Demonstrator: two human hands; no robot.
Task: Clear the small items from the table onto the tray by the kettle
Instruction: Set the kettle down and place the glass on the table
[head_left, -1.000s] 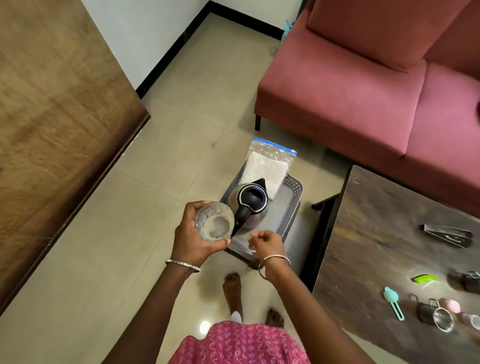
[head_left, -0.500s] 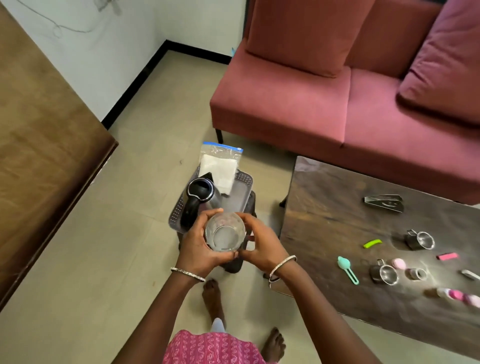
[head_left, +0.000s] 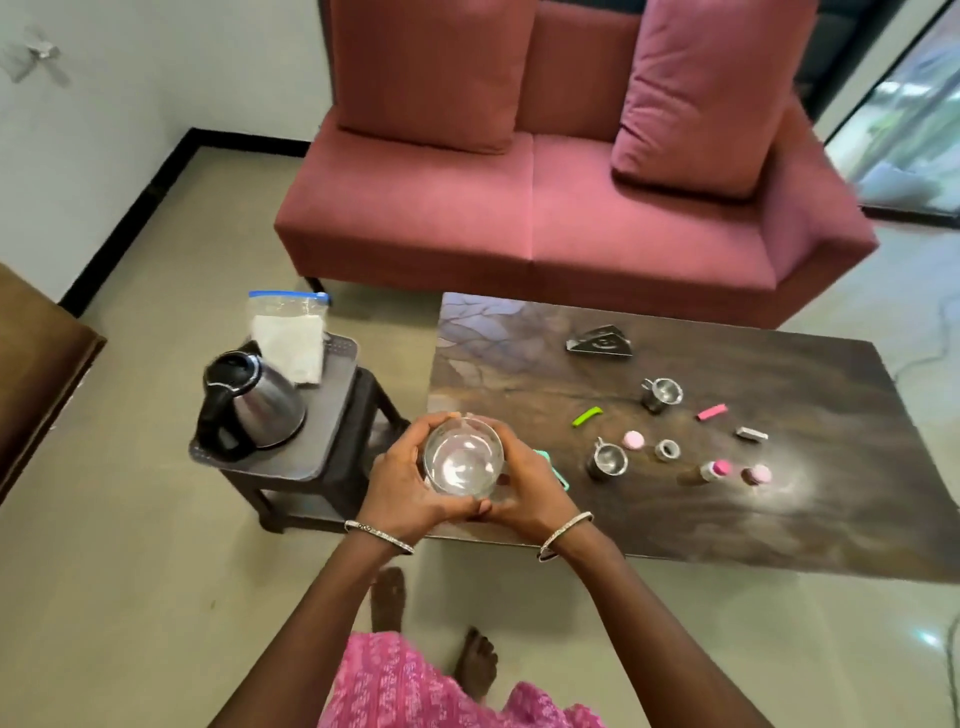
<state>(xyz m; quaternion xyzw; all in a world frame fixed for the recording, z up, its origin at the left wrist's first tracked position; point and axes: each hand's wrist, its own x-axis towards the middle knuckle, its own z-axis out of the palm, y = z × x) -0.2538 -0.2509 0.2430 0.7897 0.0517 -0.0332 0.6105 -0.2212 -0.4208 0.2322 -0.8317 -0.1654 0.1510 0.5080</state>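
I hold a clear glass bowl (head_left: 463, 462) between my left hand (head_left: 402, 491) and my right hand (head_left: 530, 491), over the left front corner of the dark table (head_left: 519, 374). On the table lie small items: two steel cups (head_left: 607, 463) (head_left: 660, 394), a green clip (head_left: 587, 416), a pink clip (head_left: 711, 412), pink-capped pieces (head_left: 634, 440), a ring (head_left: 667, 450) and a teal spoon (head_left: 560, 475) mostly hidden by my right hand. The grey tray (head_left: 332, 410) with the steel kettle (head_left: 249, 405) stands on a stool to the left.
A zip bag (head_left: 288, 332) with white contents lies on the tray's far end. A triangular metal holder (head_left: 599, 342) sits at the table's back. A red sofa (head_left: 545, 208) stands behind the table, a wooden panel (head_left: 36, 374) at the left. My bare feet are on the tiled floor.
My view has swung right from the tray toward the table. The bowl, first held in my left hand alone, is now cupped in both hands and has moved over the table corner.
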